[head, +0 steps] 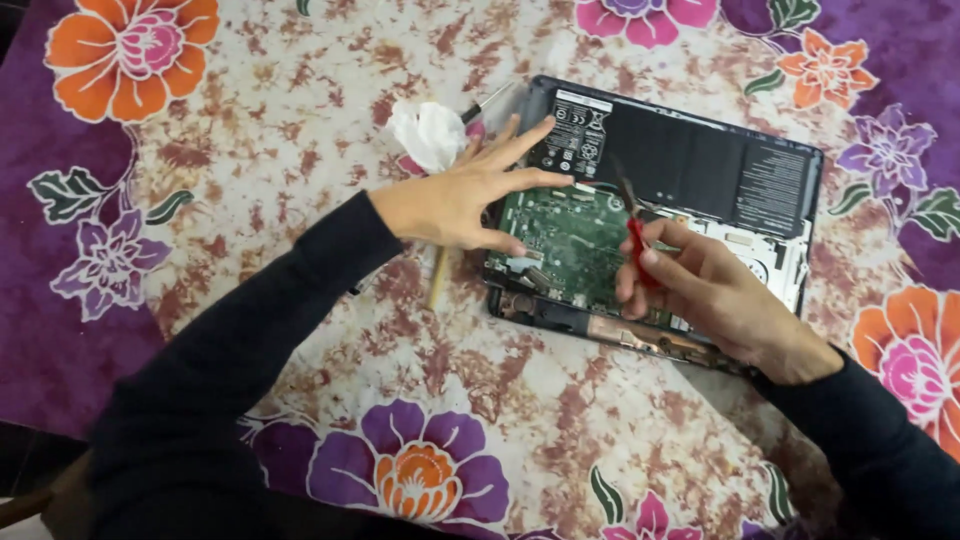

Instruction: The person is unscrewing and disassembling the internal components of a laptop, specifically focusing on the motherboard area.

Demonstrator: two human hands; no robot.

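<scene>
An opened laptop base [780, 265] lies on the cloth with its green circuit board [565, 240] and black battery [690, 160] exposed. My left hand [460, 195] rests flat with fingers spread on the laptop's left edge, fingertips reaching the battery's corner. My right hand [705, 285] grips red-handled pliers [630, 215], whose dark jaws point up toward the seam between the board and the battery.
A floral tablecloth [300, 100] covers the table. A crumpled white tissue [430, 130] and a screwdriver [485, 105] lie just left of the laptop. A thin wooden stick [438, 280] lies below my left hand.
</scene>
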